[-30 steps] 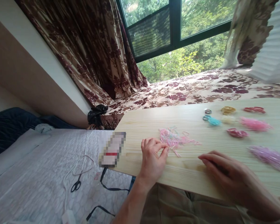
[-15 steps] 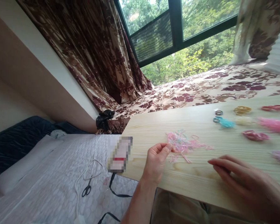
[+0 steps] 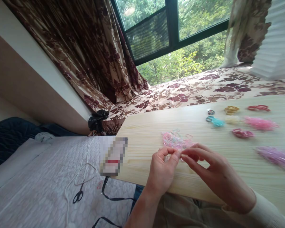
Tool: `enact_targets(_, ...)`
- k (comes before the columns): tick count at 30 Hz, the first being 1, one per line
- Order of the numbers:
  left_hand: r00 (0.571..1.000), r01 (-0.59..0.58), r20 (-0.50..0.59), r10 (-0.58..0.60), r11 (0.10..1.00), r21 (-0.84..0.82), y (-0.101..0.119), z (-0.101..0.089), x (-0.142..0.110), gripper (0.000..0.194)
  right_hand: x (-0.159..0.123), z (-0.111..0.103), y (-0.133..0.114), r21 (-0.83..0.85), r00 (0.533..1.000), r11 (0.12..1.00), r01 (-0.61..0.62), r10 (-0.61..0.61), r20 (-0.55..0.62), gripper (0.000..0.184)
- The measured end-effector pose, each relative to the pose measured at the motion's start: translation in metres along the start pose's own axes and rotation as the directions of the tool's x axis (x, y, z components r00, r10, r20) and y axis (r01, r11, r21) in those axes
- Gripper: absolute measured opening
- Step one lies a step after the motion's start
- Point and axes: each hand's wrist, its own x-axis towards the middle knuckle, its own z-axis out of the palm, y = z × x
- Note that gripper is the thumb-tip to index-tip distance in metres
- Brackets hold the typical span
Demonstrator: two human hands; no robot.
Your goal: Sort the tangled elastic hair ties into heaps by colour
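Observation:
My left hand (image 3: 161,171) is closed in a pinch, thumb against forefinger, at the near edge of a loose pile of pastel pink and mint elastic bands (image 3: 174,140). My right hand (image 3: 211,167) meets it there, its thumb and forefinger drawn together at the left fingertips. Whatever lies between the fingers is too small to make out. One thin loop (image 3: 189,136) rests apart at the pile's right side. Both hands cover the near part of the pile.
Sorted along the table (image 3: 142,126) to the right are turquoise bands (image 3: 217,122), yellow hair ties (image 3: 231,110), red ties (image 3: 258,108), a pink bundle (image 3: 261,123), dark pink ties (image 3: 242,133) and a purple bundle (image 3: 275,157). Scissors (image 3: 78,196) and a white cord (image 3: 67,196) lie on the bed.
My right hand has moved left from over the table to my left fingertips. The left hand keeps its pinch. The view has shifted somewhat to the right.

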Motion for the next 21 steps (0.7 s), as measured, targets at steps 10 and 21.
enact_targets(10, 0.979, 0.197, 0.058, -0.197, 0.823, -0.532, 0.005, 0.013, 0.000, 0.026, 0.006, -0.009, -0.011, 0.171, 0.982, 0.970, -0.170, 0.153, 0.109, 0.047)
enact_targets(21, 0.980, -0.191, -0.047, 0.194, 0.980, 0.063, 0.014, 0.027, 0.022, 0.015, -0.002, -0.113, 0.011, -0.344, 0.994, 0.939, -0.028, -0.010, -0.107, 0.027)
